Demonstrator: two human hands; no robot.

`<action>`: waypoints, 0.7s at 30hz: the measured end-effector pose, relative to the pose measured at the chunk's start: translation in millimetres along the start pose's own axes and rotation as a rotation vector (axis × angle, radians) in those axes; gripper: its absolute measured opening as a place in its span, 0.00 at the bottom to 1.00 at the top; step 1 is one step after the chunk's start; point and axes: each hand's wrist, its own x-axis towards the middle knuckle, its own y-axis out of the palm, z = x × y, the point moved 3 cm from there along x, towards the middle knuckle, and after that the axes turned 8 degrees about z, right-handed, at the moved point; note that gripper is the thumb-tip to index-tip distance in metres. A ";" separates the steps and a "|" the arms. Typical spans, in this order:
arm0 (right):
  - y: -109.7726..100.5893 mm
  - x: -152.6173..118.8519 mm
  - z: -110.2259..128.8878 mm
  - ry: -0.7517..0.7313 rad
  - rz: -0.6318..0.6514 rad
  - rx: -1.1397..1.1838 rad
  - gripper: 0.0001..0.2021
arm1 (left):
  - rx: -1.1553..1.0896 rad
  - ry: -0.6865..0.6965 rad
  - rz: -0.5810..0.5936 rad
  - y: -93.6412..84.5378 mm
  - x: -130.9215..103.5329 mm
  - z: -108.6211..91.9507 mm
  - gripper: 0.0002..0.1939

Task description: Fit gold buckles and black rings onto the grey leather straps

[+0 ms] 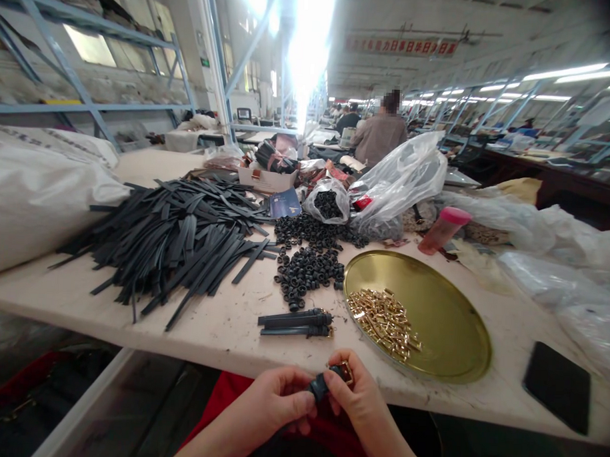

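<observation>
Between my two hands, just off the table's front edge, is a black strap [318, 386] with a gold buckle [347, 372] at its right end. My left hand [284, 396] pinches the strap's left part between thumb and fingers. Around the buckle end, my right hand [355, 389] is closed with its thumb on the strap. Part of the strap is hidden by my fingers. Ahead of my hands lies a small stack of buckled straps [296, 321]. Beyond it spreads a heap of black strap loops [308, 272]. To the right, gold buckle pieces [384, 321] lie on a round gold tray [445, 313].
Loose black strips [179, 234] make a large pile at left, beside a white sack [41, 192]. A clear bag of loops [328, 206] stands at the back. A pink-lidded bottle [442, 231] and a black phone [557, 386] are at right. A person [381, 134] sits farther off.
</observation>
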 end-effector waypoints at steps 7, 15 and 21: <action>-3.9 -6.2 -0.5 -0.127 0.119 -0.343 0.05 | 0.093 -0.086 -0.011 4.9 -1.2 8.4 0.15; -6.5 -21.6 5.9 -0.330 0.281 -0.774 0.05 | 0.244 -0.139 -0.013 3.5 3.9 23.6 0.09; -11.8 -19.7 3.4 -0.095 0.297 -0.489 0.04 | 0.363 -0.145 0.031 7.0 -2.6 9.2 0.09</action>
